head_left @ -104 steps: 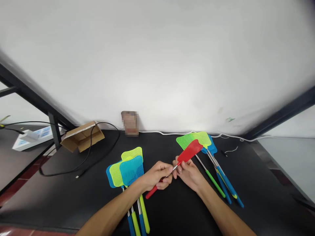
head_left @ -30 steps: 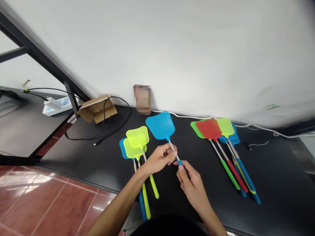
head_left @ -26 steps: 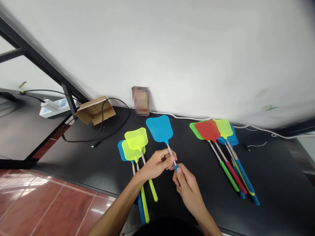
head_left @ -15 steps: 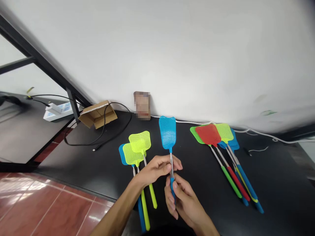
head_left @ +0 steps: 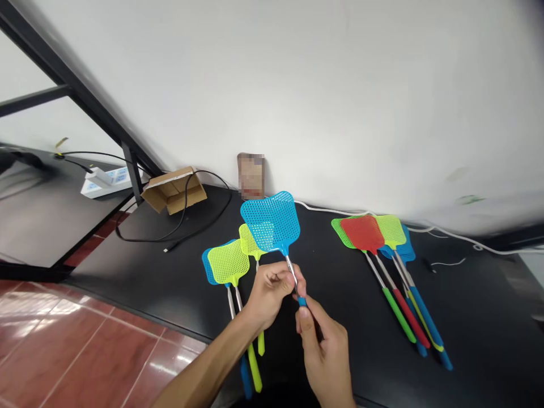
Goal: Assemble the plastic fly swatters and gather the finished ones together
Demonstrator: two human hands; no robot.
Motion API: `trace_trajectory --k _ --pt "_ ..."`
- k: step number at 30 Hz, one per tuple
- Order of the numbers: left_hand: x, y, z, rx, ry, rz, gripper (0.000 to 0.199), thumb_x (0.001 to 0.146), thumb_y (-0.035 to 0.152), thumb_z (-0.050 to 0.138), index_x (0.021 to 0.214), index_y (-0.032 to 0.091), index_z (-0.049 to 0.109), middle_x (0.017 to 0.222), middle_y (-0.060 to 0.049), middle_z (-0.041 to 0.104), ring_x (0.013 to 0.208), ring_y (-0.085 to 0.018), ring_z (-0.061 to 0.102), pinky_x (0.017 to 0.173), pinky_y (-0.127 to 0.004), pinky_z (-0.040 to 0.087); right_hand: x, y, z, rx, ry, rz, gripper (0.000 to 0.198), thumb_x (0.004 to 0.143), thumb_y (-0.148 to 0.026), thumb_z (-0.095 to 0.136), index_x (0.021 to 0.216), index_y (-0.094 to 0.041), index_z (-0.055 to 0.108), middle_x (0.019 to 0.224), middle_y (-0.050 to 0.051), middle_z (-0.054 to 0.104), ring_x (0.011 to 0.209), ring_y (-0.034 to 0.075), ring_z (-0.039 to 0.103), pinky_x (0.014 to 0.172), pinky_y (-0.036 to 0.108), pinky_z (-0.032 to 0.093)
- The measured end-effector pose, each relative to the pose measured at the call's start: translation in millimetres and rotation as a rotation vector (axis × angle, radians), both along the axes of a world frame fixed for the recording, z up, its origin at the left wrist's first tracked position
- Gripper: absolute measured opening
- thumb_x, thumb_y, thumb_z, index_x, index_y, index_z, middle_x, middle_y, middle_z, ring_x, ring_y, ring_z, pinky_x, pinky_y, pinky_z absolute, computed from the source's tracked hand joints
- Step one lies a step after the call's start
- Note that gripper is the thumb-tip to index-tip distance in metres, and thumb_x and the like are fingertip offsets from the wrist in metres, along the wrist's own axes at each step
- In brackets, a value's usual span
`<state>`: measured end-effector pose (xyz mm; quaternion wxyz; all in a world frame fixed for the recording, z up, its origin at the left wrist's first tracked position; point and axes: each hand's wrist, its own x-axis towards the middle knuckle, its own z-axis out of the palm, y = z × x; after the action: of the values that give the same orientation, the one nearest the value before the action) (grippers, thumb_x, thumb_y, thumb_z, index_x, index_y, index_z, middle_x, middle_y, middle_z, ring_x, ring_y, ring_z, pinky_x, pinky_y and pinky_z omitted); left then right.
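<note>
A blue fly swatter [head_left: 272, 220] is held above the black table in both hands, its mesh head up and facing me. My left hand [head_left: 274, 289] is closed around its metal shaft. My right hand [head_left: 321, 334] pinches the blue handle just below, most of which the fingers hide. Left of it lie two yellow-green swatters [head_left: 228, 263] and a blue swatter [head_left: 207, 266] partly under one of them. My left forearm passes over their shafts and handles. At the right lies a fanned pile of several swatters, with a red swatter [head_left: 363, 233] on top of a green one [head_left: 402, 314].
An open cardboard box [head_left: 176, 192] and a looped black cable [head_left: 187, 226] lie at the back left. A small blurred object [head_left: 251, 175] leans on the wall. A white cord [head_left: 323, 208] runs along the wall base. A power strip [head_left: 108, 181] sits beyond the black frame [head_left: 134, 170].
The blue swatter's head has turned from angled to broadside and shifted left, now overlapping a yellow-green one. My left hand has closed around the shaft; my right hand has turned on the handle.
</note>
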<state>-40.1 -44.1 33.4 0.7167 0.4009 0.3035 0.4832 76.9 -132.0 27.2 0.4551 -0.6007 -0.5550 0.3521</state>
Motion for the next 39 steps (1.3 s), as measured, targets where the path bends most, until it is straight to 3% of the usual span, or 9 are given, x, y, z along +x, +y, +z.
trace_trajectory --k 7,11,14,18,21,24,28,32,39 --pt "-1.4 29.5 24.7 -0.057 -0.034 0.29 0.031 0.09 0.041 0.076 0.075 0.014 0.07 0.07 -0.003 0.059 0.069 -0.013 0.053 0.07 -0.027 0.044 0.5 -6.0 -16.7 0.396 -0.526 -0.229 0.03 0.098 -0.014 0.058 0.126 -0.018 0.07 0.086 0.01 0.074 0.069 0.02 0.071 0.062 0.029 0.053" --pt "-45.7 82.2 42.7 0.05 -0.17 0.657 0.022 0.084 0.035 0.082 0.083 0.017 0.07 0.072 0.001 0.055 0.07 -0.011 0.052 0.074 -0.026 0.047 25.0 -28.6 -24.6 0.317 -0.462 -0.255 0.023 0.098 -0.013 0.056 0.107 -0.021 0.077 0.072 0.003 0.065 0.054 0.013 0.06 0.055 0.025 0.048" --pt "-54.2 92.7 43.3 0.117 -0.066 0.561 0.023 0.086 0.035 0.08 0.087 0.015 0.07 0.071 0.0 0.056 0.07 -0.012 0.054 0.072 -0.026 0.047 40.2 -26.4 -8.6 0.125 -0.27 -0.234 0.028 0.102 -0.025 0.052 0.123 -0.021 0.071 0.082 0.005 0.065 0.063 0.016 0.062 0.06 0.027 0.051" --pt "-18.1 66.1 26.8 0.002 -0.001 0.352 0.026 0.087 0.039 0.079 0.085 0.014 0.071 0.074 -0.001 0.06 0.069 -0.011 0.054 0.071 -0.025 0.046 33.3 8.1 15.0 0.037 -0.113 -0.129 0.037 0.102 -0.041 0.052 0.133 -0.023 0.063 0.116 0.012 0.068 0.097 0.022 0.068 0.083 0.033 0.056" --pt "8.8 50.1 17.5 -0.048 -0.008 0.274 0.025 0.089 0.039 0.076 0.088 0.014 0.072 0.076 -0.002 0.064 0.072 -0.011 0.057 0.073 -0.024 0.046 17.9 34.4 17.6 -0.145 0.11 0.085 0.041 0.106 -0.047 0.043 0.127 -0.02 0.065 0.088 0.006 0.068 0.077 0.018 0.065 0.072 0.029 0.055" --pt "17.3 55.3 16.6 -0.014 0.071 0.236 0.027 0.089 0.039 0.076 0.087 0.013 0.073 0.072 -0.004 0.066 0.071 -0.012 0.059 0.07 -0.025 0.045 12.2 44.1 11.9 -0.247 0.223 0.175 0.047 0.107 -0.052 0.037 0.116 -0.017 0.067 0.059 -0.004 0.048 0.05 0.013 0.046 0.05 0.024 0.039" --pt "4.4 86.1 18.2 0.041 0.132 0.321 0.029 0.084 0.04 0.08 0.082 0.013 0.073 0.07 -0.004 0.068 0.069 -0.013 0.06 0.069 -0.027 0.046 27.4 27.1 -1.0 -0.156 -0.025 0.108 0.04 0.105 -0.051 0.045 0.109 -0.019 0.07 0.06 -0.002 0.054 0.052 0.015 0.054 0.051 0.025 0.041" --pt "-9.4 105.6 13.3 0.069 0.127 0.381 0.027 0.084 0.041 0.079 0.086 0.015 0.07 0.069 -0.001 0.066 0.066 -0.011 0.058 0.067 -0.025 0.045 50.4 1.0 -20.2 -0.053 -0.325 -0.003 0.032 0.104 -0.043 0.05 0.115 -0.021 0.071 0.095 0.007 0.076 0.086 0.023 0.074 0.073 0.029 0.056" --pt "15.9 62.6 -1.9 0.078 0.224 -0.093 0.032 0.091 0.039 0.073 0.106 0.011 0.071 0.069 -0.006 0.071 0.063 -0.015 0.062 0.067 -0.029 0.046 70.3 41.9 -17.2 0.026 -0.981 -0.136 0.035 0.104 -0.028 0.047 0.13 -0.012 0.065 0.1 0.014 0.071 0.095 0.029 0.068 0.07 0.036 0.05"
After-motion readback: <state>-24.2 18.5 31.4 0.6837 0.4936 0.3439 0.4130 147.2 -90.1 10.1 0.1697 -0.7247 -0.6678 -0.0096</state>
